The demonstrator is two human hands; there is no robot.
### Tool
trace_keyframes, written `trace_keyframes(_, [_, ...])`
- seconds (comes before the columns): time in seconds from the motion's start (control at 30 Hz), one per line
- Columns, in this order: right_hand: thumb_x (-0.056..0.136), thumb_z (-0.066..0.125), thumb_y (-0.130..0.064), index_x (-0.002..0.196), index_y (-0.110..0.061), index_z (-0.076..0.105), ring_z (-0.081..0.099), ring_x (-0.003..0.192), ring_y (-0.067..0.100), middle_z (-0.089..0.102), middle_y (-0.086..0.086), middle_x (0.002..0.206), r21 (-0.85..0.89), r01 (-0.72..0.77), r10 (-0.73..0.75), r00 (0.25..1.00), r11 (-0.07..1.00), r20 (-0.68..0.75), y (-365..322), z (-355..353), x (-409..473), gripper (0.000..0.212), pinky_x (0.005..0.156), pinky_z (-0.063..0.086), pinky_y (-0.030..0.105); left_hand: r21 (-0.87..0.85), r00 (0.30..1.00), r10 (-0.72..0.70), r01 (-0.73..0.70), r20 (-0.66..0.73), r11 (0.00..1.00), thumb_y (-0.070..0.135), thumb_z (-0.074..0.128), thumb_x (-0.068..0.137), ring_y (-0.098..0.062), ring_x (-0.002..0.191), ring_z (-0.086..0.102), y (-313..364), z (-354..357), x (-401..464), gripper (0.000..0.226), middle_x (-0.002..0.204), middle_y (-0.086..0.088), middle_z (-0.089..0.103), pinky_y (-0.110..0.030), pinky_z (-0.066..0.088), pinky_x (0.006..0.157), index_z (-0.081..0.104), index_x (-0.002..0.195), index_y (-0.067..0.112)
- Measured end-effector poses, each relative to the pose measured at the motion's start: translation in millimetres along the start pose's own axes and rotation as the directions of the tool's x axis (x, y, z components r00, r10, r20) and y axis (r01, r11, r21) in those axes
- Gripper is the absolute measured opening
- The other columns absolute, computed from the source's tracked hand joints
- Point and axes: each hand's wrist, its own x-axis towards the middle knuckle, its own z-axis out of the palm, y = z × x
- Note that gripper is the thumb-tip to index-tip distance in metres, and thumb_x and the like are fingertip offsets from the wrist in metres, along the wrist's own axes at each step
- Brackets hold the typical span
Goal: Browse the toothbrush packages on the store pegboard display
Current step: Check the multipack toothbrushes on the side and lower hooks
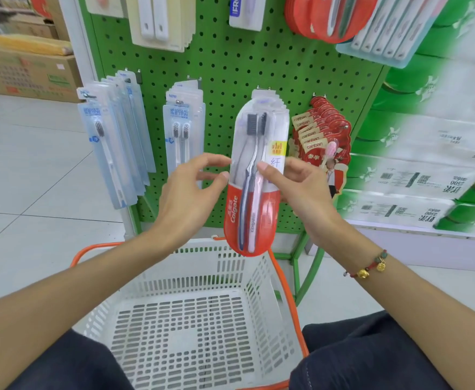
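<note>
Head view. A white slotted shopping basket (202,319) with orange handles (284,285) sits on the floor between the person's knees; nothing lies in it. Above it stands a green pegboard (225,66) hung with rows of toothbrush packages. A Colgate twin-pack (254,178), clear above and red below, holds two brushes side by side, one dark blue and one pale pink, with dark bristle heads uppermost; it hangs in front of a stack of like packs on the central hook. The right hand (301,187) grips this pack at its right edge, thumb pressed on the front face and fingers curled behind. The left hand (191,187) is at the pack's left edge, fingers loosely bent and spread, the thumb tip just touching the plastic; a firm hold cannot be told. To the left hang pale blue packs (115,142) and a second pale blue row (181,130); to the right, red canban packs (318,136). The right wrist wears a beaded bracelet (371,267).
</note>
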Motion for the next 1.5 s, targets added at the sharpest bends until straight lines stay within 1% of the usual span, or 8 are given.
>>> trace_keyframes(0.13, [0.086,0.072,-0.029,0.102,-0.010,0.074,0.072,0.090,0.020,0.076,0.005,0.096,-0.057,0.071,-0.073,0.997,0.996,-0.028,-4,6,-5,0.025,0.082,0.059,0.037,-0.088,0.982,0.036,-0.019,0.186,0.996,0.041,0.049,0.098,0.003,0.104,0.063,4,4,-4,0.031,0.117,0.028,0.061,-0.034,0.053,0.093,0.055,0.128,0.047])
trace_keyframes(0.3, [0.092,0.064,-0.024,0.127,-0.030,0.061,0.067,0.090,0.001,0.068,-0.017,0.110,-0.084,0.065,-0.049,0.983,0.994,0.177,-7,13,-10,0.036,0.066,0.053,0.017,-0.325,0.951,0.002,0.103,0.309,0.940,0.056,0.036,0.095,0.008,0.108,0.057,22,8,-9,0.027,0.138,0.024,0.045,-0.009,0.050,0.079,0.043,0.120,0.060])
trace_keyframes(0.47, [0.092,0.061,-0.038,0.142,-0.044,0.041,0.051,0.114,0.003,0.034,-0.022,0.140,-0.210,0.117,-0.045,0.947,0.971,0.318,-3,11,-12,0.055,0.087,0.043,0.009,-0.463,0.936,-0.021,0.194,0.352,0.865,0.052,0.041,0.094,0.007,0.095,0.065,25,-1,-4,0.043,0.123,0.027,0.054,-0.011,0.053,0.075,0.046,0.135,0.040])
trace_keyframes(0.73, [0.085,0.043,-0.063,0.135,-0.053,0.045,0.019,0.142,0.005,0.020,-0.020,0.153,-0.283,0.020,0.086,0.930,0.959,0.358,-2,11,-13,0.051,0.115,0.027,0.043,-0.449,0.866,-0.126,0.370,0.484,0.813,0.029,0.043,0.100,-0.010,0.097,0.070,8,-9,-4,0.026,0.103,0.010,0.074,-0.021,0.056,0.077,0.057,0.122,0.032])
trace_keyframes(0.9, [0.082,0.057,-0.058,0.128,-0.042,0.056,0.057,0.113,0.007,0.049,-0.013,0.133,-0.201,0.056,-0.022,0.986,0.978,0.165,-8,8,-3,0.048,0.098,0.050,0.039,-0.465,0.839,-0.133,0.416,0.528,0.781,0.022,0.035,0.104,-0.016,0.099,0.069,5,-9,-4,0.029,0.112,0.004,0.072,-0.027,0.057,0.076,0.056,0.122,0.030])
trace_keyframes(1.03, [0.080,0.072,-0.045,0.138,-0.030,0.042,0.063,0.094,0.002,0.059,-0.009,0.118,-0.111,-0.068,0.069,0.998,0.991,0.005,-12,6,6,0.066,0.066,0.052,0.017,-0.394,0.838,-0.125,0.374,0.531,0.839,0.019,0.034,0.105,-0.015,0.099,0.069,5,-5,-3,0.029,0.110,0.003,0.072,-0.028,0.057,0.079,0.057,0.119,0.029])
trace_keyframes(1.23, [0.086,0.071,-0.029,0.102,-0.020,0.066,0.070,0.085,0.007,0.073,-0.006,0.095,0.051,-0.102,0.105,0.992,0.994,-0.073,-15,-5,15,0.020,0.069,0.053,0.021,-0.272,0.824,-0.105,0.301,0.557,0.914,0.019,0.035,0.104,-0.008,0.097,0.069,2,-4,-5,0.028,0.104,0.010,0.073,-0.020,0.056,0.076,0.057,0.118,0.032])
trace_keyframes(1.5, [0.085,0.072,-0.018,0.090,-0.012,0.069,0.072,0.078,0.008,0.076,-0.003,0.080,0.191,-0.101,0.117,0.990,0.976,-0.074,-18,-20,15,0.009,0.069,0.056,0.019,-0.229,0.794,-0.090,0.279,0.601,0.932,0.024,0.039,0.102,-0.007,0.097,0.068,-1,-6,-7,0.027,0.105,0.012,0.072,-0.019,0.056,0.076,0.057,0.120,0.034])
